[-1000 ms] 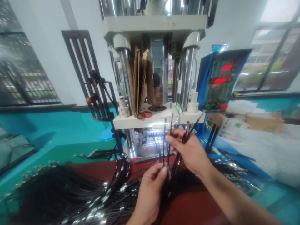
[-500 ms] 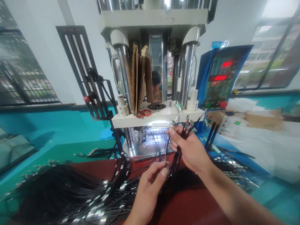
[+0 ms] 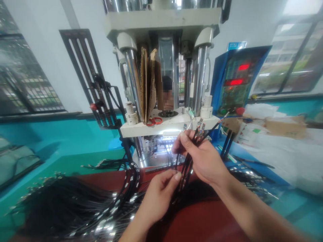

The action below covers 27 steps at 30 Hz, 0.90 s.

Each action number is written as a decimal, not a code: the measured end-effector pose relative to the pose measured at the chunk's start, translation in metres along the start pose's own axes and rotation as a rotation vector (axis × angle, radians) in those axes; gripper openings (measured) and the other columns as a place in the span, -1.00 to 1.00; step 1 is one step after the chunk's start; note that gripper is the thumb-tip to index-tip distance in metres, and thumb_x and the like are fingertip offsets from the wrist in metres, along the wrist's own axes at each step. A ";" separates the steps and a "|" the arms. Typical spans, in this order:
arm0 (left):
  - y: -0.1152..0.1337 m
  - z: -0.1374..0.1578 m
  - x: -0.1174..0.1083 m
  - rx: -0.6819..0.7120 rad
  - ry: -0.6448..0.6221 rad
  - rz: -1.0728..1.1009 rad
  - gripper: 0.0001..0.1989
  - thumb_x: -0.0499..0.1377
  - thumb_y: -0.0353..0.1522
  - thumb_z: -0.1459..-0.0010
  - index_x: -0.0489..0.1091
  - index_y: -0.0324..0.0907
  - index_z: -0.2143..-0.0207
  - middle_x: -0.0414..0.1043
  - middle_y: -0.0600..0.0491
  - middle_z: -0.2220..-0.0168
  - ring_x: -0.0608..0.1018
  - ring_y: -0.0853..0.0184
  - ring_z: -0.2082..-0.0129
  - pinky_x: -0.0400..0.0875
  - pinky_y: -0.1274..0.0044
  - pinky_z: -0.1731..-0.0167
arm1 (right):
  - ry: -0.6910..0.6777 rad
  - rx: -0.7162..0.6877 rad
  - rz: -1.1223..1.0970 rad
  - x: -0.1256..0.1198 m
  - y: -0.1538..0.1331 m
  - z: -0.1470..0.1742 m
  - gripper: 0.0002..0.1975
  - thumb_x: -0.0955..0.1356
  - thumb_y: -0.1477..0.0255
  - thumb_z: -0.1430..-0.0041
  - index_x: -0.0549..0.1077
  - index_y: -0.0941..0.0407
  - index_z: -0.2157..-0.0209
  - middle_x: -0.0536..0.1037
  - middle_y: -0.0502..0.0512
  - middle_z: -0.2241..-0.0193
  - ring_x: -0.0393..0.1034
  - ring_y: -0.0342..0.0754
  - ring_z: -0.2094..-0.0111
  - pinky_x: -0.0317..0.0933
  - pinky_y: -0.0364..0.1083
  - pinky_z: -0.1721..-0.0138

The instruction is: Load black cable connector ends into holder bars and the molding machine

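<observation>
Several black cables (image 3: 187, 164) with metal connectors at their upper ends are bunched in my right hand (image 3: 202, 154), which is closed round them. Its thumb and forefinger also pinch one cable near its small connector (image 3: 185, 126). Lower down and to the left, my left hand (image 3: 161, 191) is closed, with thumb and forefinger pinching a black cable below the right hand. Both hands are in front of the press's lit lower part (image 3: 165, 145). A large heap of black cables (image 3: 68, 201) lies at the left on the dark red table (image 3: 209, 218).
A white press plate (image 3: 171, 126) carries red-handled scissors (image 3: 154, 121) and upright cardboard pieces (image 3: 148, 87). To the right stands a blue control box (image 3: 237, 80) with red displays. White bags (image 3: 275, 154) and more cables (image 3: 252, 183) lie at the far right. A slotted black bracket (image 3: 88, 74) stands left.
My left hand has shifted slightly down and left along the cable. The connectors above my right hand now stand a little higher and more in view.
</observation>
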<state>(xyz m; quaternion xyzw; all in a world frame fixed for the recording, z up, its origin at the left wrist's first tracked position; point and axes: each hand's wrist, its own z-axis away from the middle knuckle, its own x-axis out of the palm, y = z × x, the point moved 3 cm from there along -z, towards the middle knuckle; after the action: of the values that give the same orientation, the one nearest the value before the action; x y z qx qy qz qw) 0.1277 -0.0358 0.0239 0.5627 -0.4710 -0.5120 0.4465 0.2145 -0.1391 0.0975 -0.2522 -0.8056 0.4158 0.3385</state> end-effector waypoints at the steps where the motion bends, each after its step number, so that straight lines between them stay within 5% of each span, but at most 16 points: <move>1: -0.001 0.001 -0.002 -0.036 -0.030 -0.006 -0.64 0.08 -0.13 -0.21 0.44 -0.25 0.35 0.41 0.08 0.41 0.40 0.43 0.38 0.27 0.61 0.31 | 0.008 0.007 -0.009 -0.001 0.001 0.000 -0.81 0.36 0.30 -0.23 0.40 0.12 0.40 0.46 -0.03 0.47 0.38 -0.18 0.42 0.31 -0.13 0.29; 6: 0.002 -0.005 -0.009 -0.005 0.032 0.149 -0.55 0.22 -0.21 -0.13 0.33 -0.10 -0.07 0.42 -0.02 -0.01 0.45 0.29 0.01 0.28 0.50 -0.03 | 0.019 0.071 -0.059 0.000 0.003 -0.001 -0.80 0.37 0.26 -0.21 0.45 0.12 0.32 0.44 -0.04 0.48 0.35 -0.19 0.44 0.27 -0.16 0.36; 11: -0.007 -0.003 0.008 -0.167 -0.251 0.385 -0.70 0.21 -0.24 -0.14 0.41 -0.30 0.18 0.52 -0.14 0.21 0.57 0.31 0.28 0.40 0.44 0.15 | 0.071 0.115 -0.083 -0.004 0.004 -0.008 -0.77 0.42 0.24 -0.14 0.47 0.13 0.34 0.39 -0.05 0.50 0.31 -0.21 0.48 0.27 -0.17 0.40; 17: -0.007 0.016 0.012 -0.433 -0.358 0.481 -0.72 0.21 -0.31 -0.12 0.35 -0.29 0.15 0.53 -0.19 0.24 0.61 0.25 0.35 0.49 0.41 0.30 | 0.272 0.385 -0.212 -0.043 0.042 -0.008 -0.70 0.49 0.25 -0.02 0.45 0.20 0.44 0.28 -0.09 0.63 0.21 -0.21 0.58 0.30 -0.12 0.49; 21: -0.018 0.025 0.030 -0.585 -0.413 0.499 -0.69 0.22 -0.35 -0.08 0.34 -0.26 0.12 0.55 -0.16 0.33 0.59 0.36 0.48 0.39 0.64 0.53 | 0.327 0.565 -0.252 -0.050 0.070 0.021 -0.69 0.51 0.26 0.01 0.45 0.22 0.46 0.20 -0.14 0.71 0.15 -0.24 0.64 0.25 -0.17 0.57; 27: -0.039 0.010 0.065 -0.450 -0.177 0.610 -0.74 0.28 -0.36 -0.02 0.32 -0.28 0.26 0.48 0.00 0.43 0.52 0.44 0.55 0.41 0.62 0.50 | 0.247 0.547 -0.196 -0.046 0.068 0.042 -0.69 0.50 0.24 0.00 0.40 0.17 0.44 0.31 -0.12 0.68 0.22 -0.21 0.63 0.30 -0.13 0.52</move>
<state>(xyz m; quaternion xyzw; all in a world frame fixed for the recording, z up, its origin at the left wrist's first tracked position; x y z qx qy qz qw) 0.1227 -0.0944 -0.0251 0.2384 -0.5293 -0.4928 0.6482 0.2213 -0.1559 0.0067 -0.1214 -0.6370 0.5487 0.5278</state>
